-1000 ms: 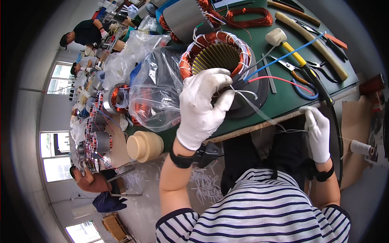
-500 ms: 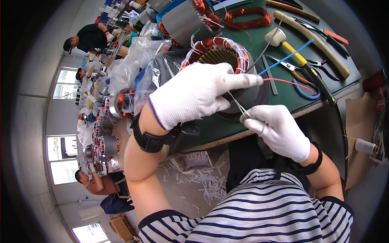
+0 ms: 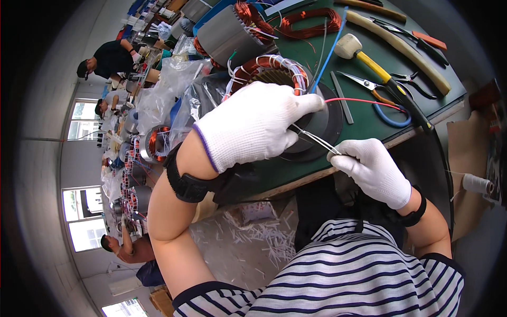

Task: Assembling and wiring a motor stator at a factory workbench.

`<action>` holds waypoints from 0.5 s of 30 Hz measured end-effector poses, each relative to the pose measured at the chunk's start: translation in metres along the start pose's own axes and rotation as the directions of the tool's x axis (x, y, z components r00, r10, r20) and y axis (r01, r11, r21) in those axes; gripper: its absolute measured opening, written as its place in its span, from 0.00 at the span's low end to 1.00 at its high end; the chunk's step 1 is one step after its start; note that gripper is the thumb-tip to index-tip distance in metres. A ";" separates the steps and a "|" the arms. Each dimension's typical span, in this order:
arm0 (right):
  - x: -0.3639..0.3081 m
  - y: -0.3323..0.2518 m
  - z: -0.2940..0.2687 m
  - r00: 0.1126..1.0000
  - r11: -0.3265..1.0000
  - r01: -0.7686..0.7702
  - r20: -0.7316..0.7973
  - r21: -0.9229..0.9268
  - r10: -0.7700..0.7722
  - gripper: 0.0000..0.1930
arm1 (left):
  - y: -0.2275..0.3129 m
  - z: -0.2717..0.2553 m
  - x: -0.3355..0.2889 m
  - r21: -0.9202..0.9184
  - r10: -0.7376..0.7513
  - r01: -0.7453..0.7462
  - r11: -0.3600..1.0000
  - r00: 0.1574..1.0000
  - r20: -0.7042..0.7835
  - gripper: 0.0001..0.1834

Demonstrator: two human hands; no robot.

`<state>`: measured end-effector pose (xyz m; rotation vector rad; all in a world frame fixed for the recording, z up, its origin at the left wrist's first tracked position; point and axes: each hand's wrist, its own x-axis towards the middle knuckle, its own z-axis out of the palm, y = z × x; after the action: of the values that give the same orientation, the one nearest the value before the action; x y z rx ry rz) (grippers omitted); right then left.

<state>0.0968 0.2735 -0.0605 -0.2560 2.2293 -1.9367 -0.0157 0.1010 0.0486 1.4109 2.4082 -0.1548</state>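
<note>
My left hand (image 3: 251,124), in a white knitted glove, is closed in front of a stator (image 3: 269,66) with copper windings laced in white. At its fingertips it grips lead wires: a blue wire (image 3: 330,52) and a grey one rise upward, while a red wire (image 3: 359,100) runs off to the right. The fingers hide where the wires are held. Two taut strands of thin white cord (image 3: 317,139) stretch from beneath the left fingers to my right hand (image 3: 372,171). That hand, also gloved, pinches the strands between thumb and forefinger.
On the green bench (image 3: 317,171) lie a mallet (image 3: 369,61), scissors (image 3: 364,81), pliers (image 3: 417,84) and a curved wooden bar (image 3: 401,50). A larger stator (image 3: 229,37) stands behind. A cord spool (image 3: 478,185) is at right. Several people work at left.
My right hand has moved slightly right and down, so more white cord shows between the hands. My left hand has shifted a little left with the wires, and the blue wire now stands steeper.
</note>
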 end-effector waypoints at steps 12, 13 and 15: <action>0.014 -0.015 -0.007 0.748 0.747 0.663 -0.071 0.052 -0.660 0.04 | 0.001 0.005 0.004 -0.035 0.007 -0.009 0.999 0.998 -0.057 0.24; 0.014 -0.010 0.002 0.818 0.741 0.561 -0.110 0.369 -0.565 0.13 | 0.000 0.006 0.004 -0.064 0.024 -0.028 0.998 0.997 -0.073 0.24; 0.017 -0.007 0.001 0.895 0.767 0.329 0.076 0.551 -0.439 0.12 | 0.002 0.002 0.002 -0.089 0.020 -0.027 0.996 0.997 -0.077 0.23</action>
<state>0.0810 0.2674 -0.0543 -0.8409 1.5122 -2.5062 -0.0145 0.1034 0.0464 1.4274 2.4260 0.0139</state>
